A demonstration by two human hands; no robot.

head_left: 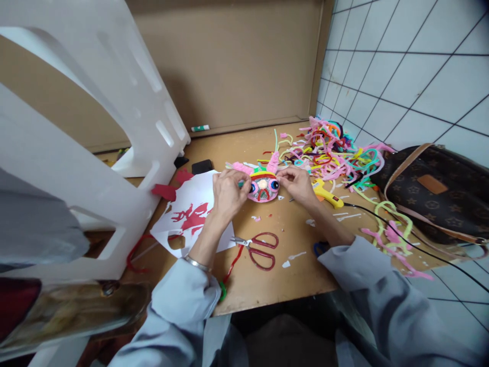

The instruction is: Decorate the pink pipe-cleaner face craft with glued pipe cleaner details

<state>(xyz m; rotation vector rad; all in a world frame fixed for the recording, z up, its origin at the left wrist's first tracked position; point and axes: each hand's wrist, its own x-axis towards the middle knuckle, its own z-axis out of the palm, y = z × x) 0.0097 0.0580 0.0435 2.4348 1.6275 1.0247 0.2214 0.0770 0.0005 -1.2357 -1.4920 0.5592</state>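
Note:
A small pipe-cleaner face (pixel 263 194) with two big round eyes, a red and yellow band and pink ears sits between my hands over the table. My left hand (pixel 229 191) pinches its left edge, thumb and fingertips together. On the opposite side, my right hand (pixel 298 187) has its fingers pressed together at the right edge. The fingertips partly cover both sides of the face. Just right of my right hand lies a yellow glue gun (pixel 327 194). Nearer to me, scissors with red handles (pixel 263 251) lie with their blades pointing left.
A heap of coloured pipe cleaners (pixel 328 148) fills the back right, beside a brown handbag (pixel 439 188). White paper with red pieces (pixel 191 219) lies left, near a black object (pixel 202 166). A white plastic frame (pixel 145 127) stands left; a marker (pixel 200 128) lies behind. The glue gun's cord runs right.

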